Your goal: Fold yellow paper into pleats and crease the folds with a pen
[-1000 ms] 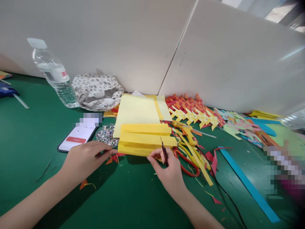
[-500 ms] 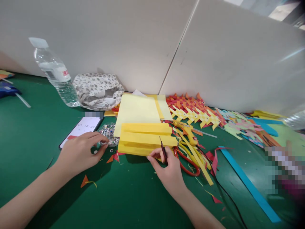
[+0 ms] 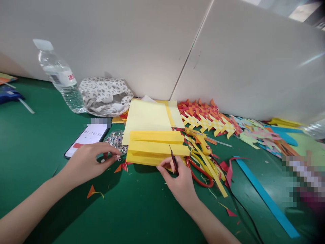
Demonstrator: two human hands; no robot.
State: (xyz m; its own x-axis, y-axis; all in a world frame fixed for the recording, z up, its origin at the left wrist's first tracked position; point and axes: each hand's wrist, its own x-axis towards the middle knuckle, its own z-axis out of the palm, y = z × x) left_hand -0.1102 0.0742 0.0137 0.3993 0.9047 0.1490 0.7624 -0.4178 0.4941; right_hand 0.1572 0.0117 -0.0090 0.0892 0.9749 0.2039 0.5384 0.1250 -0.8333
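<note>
My left hand [image 3: 85, 162] is closed in a pinch beside a clear round dish [image 3: 115, 141] of googly eyes. A tiny white googly eye [image 3: 119, 158] shows at its fingertips. My right hand [image 3: 179, 178] is closed around a slim dark red, pen-like tool [image 3: 173, 159] with a thin pale tip pointing up and away. Its thumb and forefinger also meet at the near edge of a folded yellow paper [image 3: 154, 149], which lies in front of both hands. Under the left fingers, a loose white round piece [image 3: 102, 160] is partly hidden.
A phone [image 3: 87, 137] showing a timer, a water bottle [image 3: 59, 76] and a patterned cloth bag [image 3: 105, 96] stand left. Right are a yellow glue gun [image 3: 200, 139], red-handled scissors [image 3: 203, 183], woven paper fish [image 3: 208, 123], a cable [image 3: 243, 213] and a blue strip [image 3: 266, 196].
The left fingertips have moved slightly down and right, from the dish's edge to the googly eye beside it. The right hand stays in place with the tool.
</note>
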